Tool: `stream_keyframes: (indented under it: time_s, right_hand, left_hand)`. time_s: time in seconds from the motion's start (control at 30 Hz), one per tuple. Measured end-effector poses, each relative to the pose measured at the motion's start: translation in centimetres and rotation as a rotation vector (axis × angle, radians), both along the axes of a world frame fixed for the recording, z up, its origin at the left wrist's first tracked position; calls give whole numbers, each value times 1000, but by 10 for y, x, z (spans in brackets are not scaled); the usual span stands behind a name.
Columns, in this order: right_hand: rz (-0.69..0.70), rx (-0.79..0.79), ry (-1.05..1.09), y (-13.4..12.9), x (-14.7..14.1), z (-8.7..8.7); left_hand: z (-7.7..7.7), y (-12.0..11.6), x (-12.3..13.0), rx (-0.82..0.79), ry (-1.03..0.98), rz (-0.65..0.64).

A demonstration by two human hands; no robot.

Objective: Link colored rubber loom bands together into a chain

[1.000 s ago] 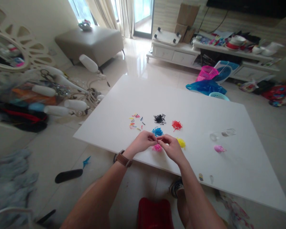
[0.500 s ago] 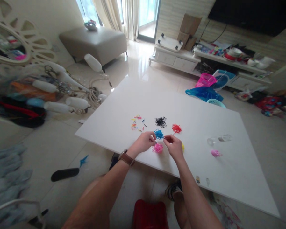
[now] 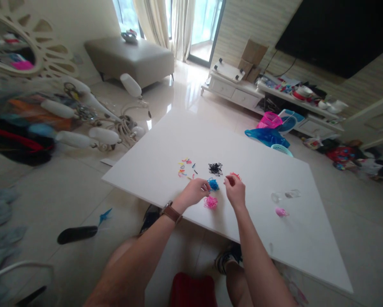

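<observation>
My left hand [image 3: 195, 192], with a brown watch band at its wrist, is at the left edge of a pile of blue rubber bands [image 3: 213, 184]. Its fingers are pinched; whatever they hold is too small to make out. My right hand [image 3: 235, 192] hovers by a pile of red rubber bands [image 3: 235, 175] and partly covers it. Thumb and index finger are closed together there, their content unclear. Pink rubber bands [image 3: 210, 202] lie just below the blue ones. Black rubber bands [image 3: 215, 169] form a pile beyond. Loose mixed-colour bands [image 3: 181, 174] are scattered to the left.
All this lies on a white table [image 3: 258, 170]. Toward its right side are a clear bottle-like container [image 3: 292, 194] and a small pink object [image 3: 281, 212]. White lamp parts [image 3: 105, 135] stand left of the table, and a red stool [image 3: 193, 290] is below its front edge.
My hands have drawn apart; the right one has moved from beside the blue bands toward the red pile. The yellow bands seen earlier beside it are now hidden. The camera view has tilted slightly.
</observation>
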State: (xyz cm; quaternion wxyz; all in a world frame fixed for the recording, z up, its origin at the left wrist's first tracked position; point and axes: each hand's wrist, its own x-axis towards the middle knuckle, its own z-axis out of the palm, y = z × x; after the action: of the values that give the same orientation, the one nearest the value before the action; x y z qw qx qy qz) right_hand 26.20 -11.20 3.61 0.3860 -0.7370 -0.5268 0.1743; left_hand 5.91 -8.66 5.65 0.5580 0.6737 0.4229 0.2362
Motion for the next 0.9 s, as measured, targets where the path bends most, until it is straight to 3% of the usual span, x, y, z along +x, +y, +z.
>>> stream_keyframes:
  time_s: [0.1,0.2,0.4,0.67,0.9]
  right_hand:
    - [68,-52,195,-39,-10,-10]
    - [168,-88,292,-58,-22,-13]
    - [316,-69,289,-54,-28,1]
    - [274,-44,160,-62,-21,14]
    - [262,-105,32,-61,-22,10]
  left_hand:
    - [1,-3,1,-29,-21,-16]
    - [-2,-6,3,-75,-53,-30]
    - [-8,-6,10,-95,-93,-92]
    - [-8,-6,24,-167,-117,-107]
    - [-8,-7,25,-75,-19,-30]
